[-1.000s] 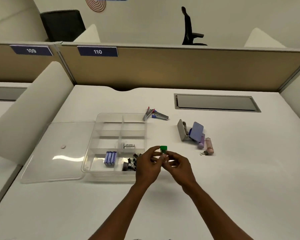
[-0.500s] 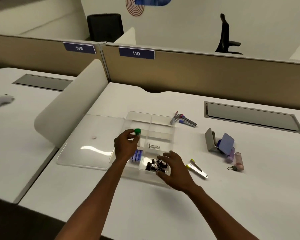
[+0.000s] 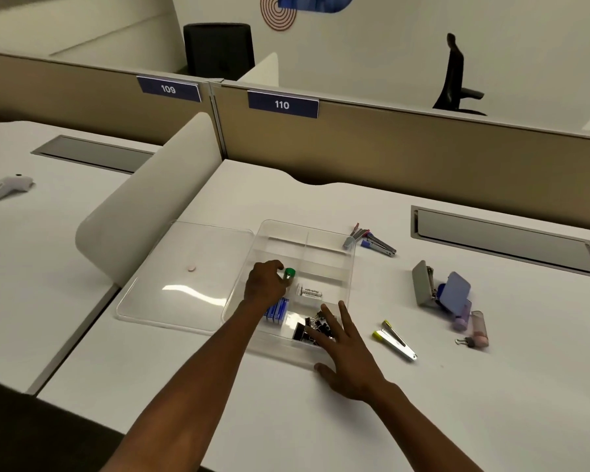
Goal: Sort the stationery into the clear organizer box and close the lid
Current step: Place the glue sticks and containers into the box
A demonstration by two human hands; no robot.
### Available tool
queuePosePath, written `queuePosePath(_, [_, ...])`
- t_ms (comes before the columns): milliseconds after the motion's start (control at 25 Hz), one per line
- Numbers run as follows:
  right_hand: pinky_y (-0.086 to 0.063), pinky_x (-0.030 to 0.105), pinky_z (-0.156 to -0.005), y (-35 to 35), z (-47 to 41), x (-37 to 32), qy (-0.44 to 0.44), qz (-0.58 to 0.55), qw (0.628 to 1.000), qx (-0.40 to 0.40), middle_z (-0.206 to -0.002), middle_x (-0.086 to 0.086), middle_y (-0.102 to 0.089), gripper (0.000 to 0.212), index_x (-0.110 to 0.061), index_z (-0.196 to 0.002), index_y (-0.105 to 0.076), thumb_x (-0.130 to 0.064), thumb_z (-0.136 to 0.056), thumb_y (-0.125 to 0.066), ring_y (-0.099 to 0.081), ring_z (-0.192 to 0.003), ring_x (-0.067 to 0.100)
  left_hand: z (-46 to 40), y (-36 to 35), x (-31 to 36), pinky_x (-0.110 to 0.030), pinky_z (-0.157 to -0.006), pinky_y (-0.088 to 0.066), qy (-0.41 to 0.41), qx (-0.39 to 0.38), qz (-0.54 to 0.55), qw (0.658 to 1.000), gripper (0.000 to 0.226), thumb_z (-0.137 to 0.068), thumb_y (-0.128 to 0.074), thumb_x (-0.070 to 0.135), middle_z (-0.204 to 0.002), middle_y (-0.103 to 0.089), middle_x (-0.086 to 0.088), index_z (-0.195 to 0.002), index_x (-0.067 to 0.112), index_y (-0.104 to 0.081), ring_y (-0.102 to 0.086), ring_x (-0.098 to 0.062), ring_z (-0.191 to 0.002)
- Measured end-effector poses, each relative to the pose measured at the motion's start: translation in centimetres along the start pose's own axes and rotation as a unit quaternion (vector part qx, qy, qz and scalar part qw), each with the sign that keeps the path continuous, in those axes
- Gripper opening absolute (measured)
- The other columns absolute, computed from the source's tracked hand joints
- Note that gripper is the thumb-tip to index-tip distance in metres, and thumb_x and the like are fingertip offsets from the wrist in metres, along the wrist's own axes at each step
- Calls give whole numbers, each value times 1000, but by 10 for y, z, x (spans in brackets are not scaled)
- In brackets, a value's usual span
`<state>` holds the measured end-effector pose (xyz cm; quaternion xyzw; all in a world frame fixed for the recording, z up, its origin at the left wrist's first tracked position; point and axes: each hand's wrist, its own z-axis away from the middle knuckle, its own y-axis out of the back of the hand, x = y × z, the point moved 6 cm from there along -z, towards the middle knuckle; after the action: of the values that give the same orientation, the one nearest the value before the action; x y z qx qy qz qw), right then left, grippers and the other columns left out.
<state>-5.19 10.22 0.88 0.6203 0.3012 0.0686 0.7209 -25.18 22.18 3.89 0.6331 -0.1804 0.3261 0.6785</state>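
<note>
left hand [image 3: 265,284] gripping green-capped tube [image 3: 289,274], cap pointing right

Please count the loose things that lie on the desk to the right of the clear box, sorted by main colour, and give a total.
Yellow-tipped clip: 1
Grey stapler-like tool: 1
Blue-purple pieces, one flat, one tube: 2
Pink tube: 1
Small binder clip: 1
Mixed grey, red and blue cluster by the box's far corner: count unclear
Total: 6, plus the cluster

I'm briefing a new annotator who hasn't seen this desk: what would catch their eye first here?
Probably the left hand holding a green-capped item over the clear organizer box at mid-desk, with the right hand spread flat at its near corner. Then the open lid lying left of the box, and loose stationery scattered to the right.
</note>
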Motion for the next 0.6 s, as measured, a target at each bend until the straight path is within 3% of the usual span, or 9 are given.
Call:
queuePosePath(480, [-23,56,-120,-1,-1,0,-3,4,1000,-22,-166,-6,18,86,-53,-152,-4,-50,-88,-62,34,-147,21,2,2,1,-38,-85,-56,7,-19,-34,999,26,-87,-71,24,-111,-70,-13,-110,11,-71,-67,-28,-99])
queuePosePath(600, [-22,57,-120,-2,0,1,2,3,1000,-20,-166,-5,17,89,-53,-152,-3,-49,-87,-63,33,-148,22,6,3,3,-39,-84,-57,-7,8,-43,999,25,-90,-68,23,-109,-70,-13,-111,10,-70,-67,-29,-97])
